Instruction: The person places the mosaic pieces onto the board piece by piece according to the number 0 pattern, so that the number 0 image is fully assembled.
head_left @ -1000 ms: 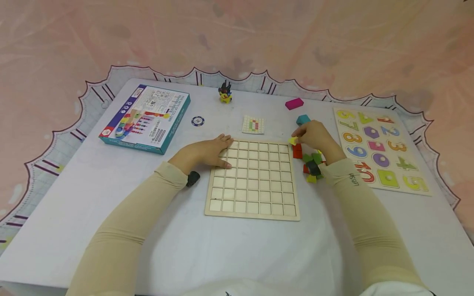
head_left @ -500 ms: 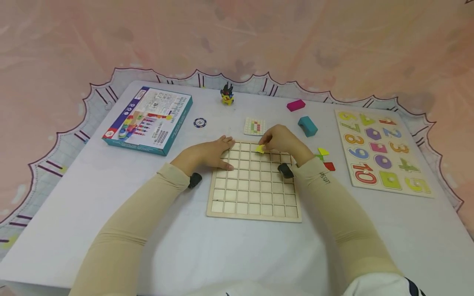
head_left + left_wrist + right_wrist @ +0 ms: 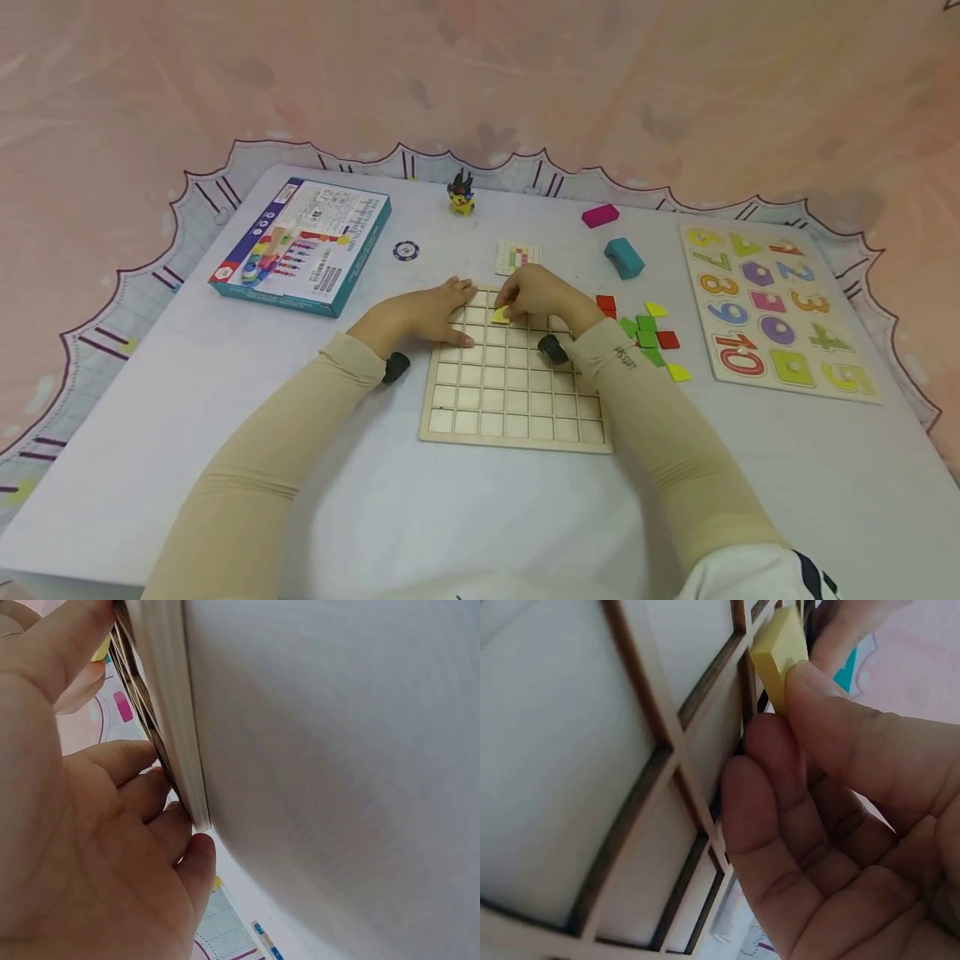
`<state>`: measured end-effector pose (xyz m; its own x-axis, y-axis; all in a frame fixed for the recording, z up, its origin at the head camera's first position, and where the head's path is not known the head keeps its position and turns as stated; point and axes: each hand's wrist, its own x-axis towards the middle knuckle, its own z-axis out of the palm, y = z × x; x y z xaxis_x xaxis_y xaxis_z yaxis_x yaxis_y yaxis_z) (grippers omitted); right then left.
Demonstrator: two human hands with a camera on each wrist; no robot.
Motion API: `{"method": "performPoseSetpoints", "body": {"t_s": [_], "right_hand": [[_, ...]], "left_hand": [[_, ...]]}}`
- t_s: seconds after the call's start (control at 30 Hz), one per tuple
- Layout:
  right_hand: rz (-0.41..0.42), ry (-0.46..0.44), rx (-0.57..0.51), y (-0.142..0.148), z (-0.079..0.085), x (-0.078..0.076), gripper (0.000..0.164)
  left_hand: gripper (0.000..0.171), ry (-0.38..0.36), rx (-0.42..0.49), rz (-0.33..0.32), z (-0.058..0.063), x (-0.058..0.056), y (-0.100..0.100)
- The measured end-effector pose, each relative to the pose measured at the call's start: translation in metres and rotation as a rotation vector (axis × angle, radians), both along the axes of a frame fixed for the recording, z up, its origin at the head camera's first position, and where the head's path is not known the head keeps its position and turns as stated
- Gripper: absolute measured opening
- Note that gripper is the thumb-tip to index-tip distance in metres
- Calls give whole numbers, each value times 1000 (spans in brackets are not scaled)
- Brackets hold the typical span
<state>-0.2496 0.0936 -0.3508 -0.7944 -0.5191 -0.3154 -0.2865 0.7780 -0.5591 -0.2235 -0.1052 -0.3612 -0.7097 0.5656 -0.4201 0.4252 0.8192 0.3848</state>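
Observation:
A wooden grid board (image 3: 516, 377) lies flat on the white table. My left hand (image 3: 429, 314) rests on its upper left edge, fingers spread and thumb over the squares; the left wrist view shows the fingertips against the board's side (image 3: 176, 712). Above the upper rows of squares, my right hand (image 3: 546, 297) pinches a small yellow wooden tile (image 3: 784, 656) between thumb and fingers. Beside the board's right edge lie loose tiles: red (image 3: 667, 340), green (image 3: 646, 323) and yellow (image 3: 678, 372). A small card with a coloured grid pattern (image 3: 517, 256) lies just beyond the board, partly behind the right hand.
A flat toy box (image 3: 303, 242) lies at the left, with a round chip (image 3: 406, 251) beside it. A small figure (image 3: 461, 196), a magenta block (image 3: 600, 216) and a teal block (image 3: 624, 258) sit farther back. A number puzzle board (image 3: 776, 312) lies at the right.
My right hand has moved left from the loose tiles to over the board, carrying the yellow tile. The tile pile has come into fuller view. The left hand stays on the board.

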Motion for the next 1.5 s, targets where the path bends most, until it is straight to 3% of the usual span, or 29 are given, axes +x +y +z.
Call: {"method": "performPoseSetpoints", "body": {"t_s": [0.17, 0.73, 1.17, 1.3, 1.5], "right_hand": [[28, 7, 8, -3, -3, 0, 16], [11, -7, -37, 5, -4, 3, 17], [-66, 31, -21, 55, 10, 3, 21], [-122, 7, 11, 77, 12, 6, 23], [-155, 40, 47, 118, 15, 10, 24]], "left_hand": [[94, 3, -6, -2, 0, 0, 0], [93, -7, -4, -2, 3, 1, 1], [94, -18, -27, -10, 1, -1, 1], [94, -25, -27, -8, 0, -1, 1], [94, -35, -23, 3, 2, -1, 2]]}}
